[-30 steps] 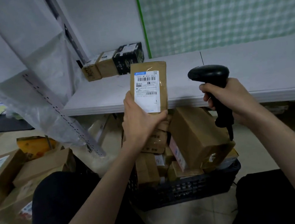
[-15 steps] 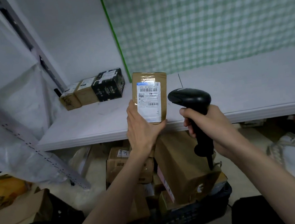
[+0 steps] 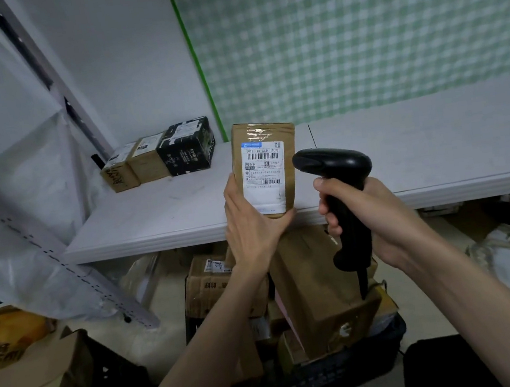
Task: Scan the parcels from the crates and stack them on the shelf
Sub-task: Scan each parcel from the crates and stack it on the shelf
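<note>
Two hands raised before the shelf (image 3: 166,210), left grip (image 3: 251,226) grasping a labelled brown parcel (image 3: 265,169) upright, right grip (image 3: 368,211) clenched round a black scanner (image 3: 334,167) just beside it, three parcels (image 3: 159,155) on the shelf, crate (image 3: 333,373) of parcels below.

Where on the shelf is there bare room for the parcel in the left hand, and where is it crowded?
The shelf is bare from the black box rightward to the frame edge, along the checked wall. Its far-left corner is crowded: three boxes side by side. The left hand holds the parcel; the right hand grips the scanner. Below, the crate is packed.
</note>
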